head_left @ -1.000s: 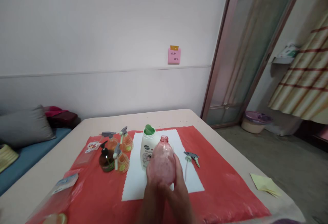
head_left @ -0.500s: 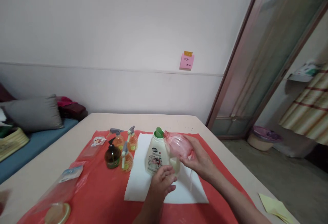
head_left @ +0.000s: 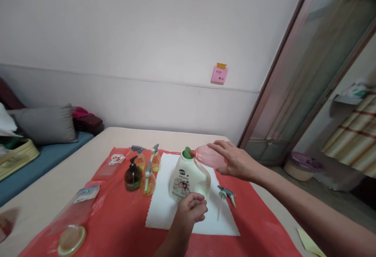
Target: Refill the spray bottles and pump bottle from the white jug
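A cream laundry detergent jug (head_left: 185,176) with a green spout (head_left: 187,153) in its mouth stands on a white cloth (head_left: 160,219). My right hand (head_left: 230,158) grips a clear pink spray bottle (head_left: 205,156) without its head. The bottle lies nearly level, its neck at the jug's mouth. Low in front of the jug is my left hand (head_left: 192,210), fingers loosely bent and apart, holding nothing; whether it touches the jug I cannot tell. A grey trigger spray head (head_left: 225,194) with its thin tube lies on the cloth's right side.
Several bottles stand left of the cloth, among them a brown pump bottle (head_left: 133,176) and an orange spray bottle (head_left: 148,184). A red sheet (head_left: 123,218) covers the table, with clear plastic packaging (head_left: 79,206) and a round lid (head_left: 71,240) at the left.
The pink bottle has swung to a more level pose as my right hand rose and shifted right. The spray head now shows fully. The view has turned slightly left.
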`<state>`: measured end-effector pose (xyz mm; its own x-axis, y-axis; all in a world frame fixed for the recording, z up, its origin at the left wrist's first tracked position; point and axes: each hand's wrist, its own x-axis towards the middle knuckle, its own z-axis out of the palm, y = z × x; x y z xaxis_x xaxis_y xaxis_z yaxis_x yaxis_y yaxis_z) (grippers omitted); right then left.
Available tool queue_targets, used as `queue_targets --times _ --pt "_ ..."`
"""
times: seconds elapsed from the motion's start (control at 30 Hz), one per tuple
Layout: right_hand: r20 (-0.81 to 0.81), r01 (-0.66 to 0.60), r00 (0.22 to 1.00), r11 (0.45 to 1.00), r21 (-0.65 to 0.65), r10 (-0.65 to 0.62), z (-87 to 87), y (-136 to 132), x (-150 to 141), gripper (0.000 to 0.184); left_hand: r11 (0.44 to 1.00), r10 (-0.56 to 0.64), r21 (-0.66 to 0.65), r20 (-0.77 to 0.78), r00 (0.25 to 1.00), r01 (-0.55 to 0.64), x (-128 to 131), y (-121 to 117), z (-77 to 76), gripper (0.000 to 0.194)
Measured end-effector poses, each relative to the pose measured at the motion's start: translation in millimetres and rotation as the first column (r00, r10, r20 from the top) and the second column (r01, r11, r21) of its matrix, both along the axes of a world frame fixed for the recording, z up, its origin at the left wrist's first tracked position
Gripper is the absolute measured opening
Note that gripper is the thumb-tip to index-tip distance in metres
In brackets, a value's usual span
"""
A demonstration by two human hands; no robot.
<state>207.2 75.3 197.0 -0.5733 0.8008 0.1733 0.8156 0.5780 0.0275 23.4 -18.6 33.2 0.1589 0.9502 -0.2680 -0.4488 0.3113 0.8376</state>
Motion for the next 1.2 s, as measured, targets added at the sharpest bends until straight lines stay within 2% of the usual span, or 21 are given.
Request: queue_targets --times 0.23,0.43,0.57,0.77,1.0,1.2 --pt "0.189 -0.055 0.980 0.997 -0.056 0.065 38.1 13 -16 0.078 0.999 -0.009 0.042 0.018 1.000 0.008 -8 -10 16.0 0.057" --pt "0.329 -0.045 0.940 0.991 -0.129 0.086 62.8 20 -33 0.081 0.999 -0.007 0.050 0.019 1.000 0.006 -13 -6 8.9 0.060" --pt "0.378 -0.067 0.918 0.987 -0.146 0.118 70.7 29 -41 0.084 0.999 0.000 0.042 0.022 1.000 -0.001 -16 -2 3.4 0.064" --pt "0.442 -0.056 0.889 0.987 -0.148 0.117 79.2 36 -55 0.085 0.998 0.023 0.060 0.030 0.999 -0.025 -23 -4 8.1 0.057" --pt "0.467 -0.086 0.877 0.993 -0.081 0.114 85.2 34 -68 0.084 0.996 0.033 0.086 0.058 0.998 -0.038 -31 -7 11.9 0.050" --pt "0.507 -0.165 0.848 0.986 -0.019 0.151 88.9 35 -79 0.081 0.995 0.048 0.083 0.057 0.997 -0.053 -37 -8 14.4 0.049"
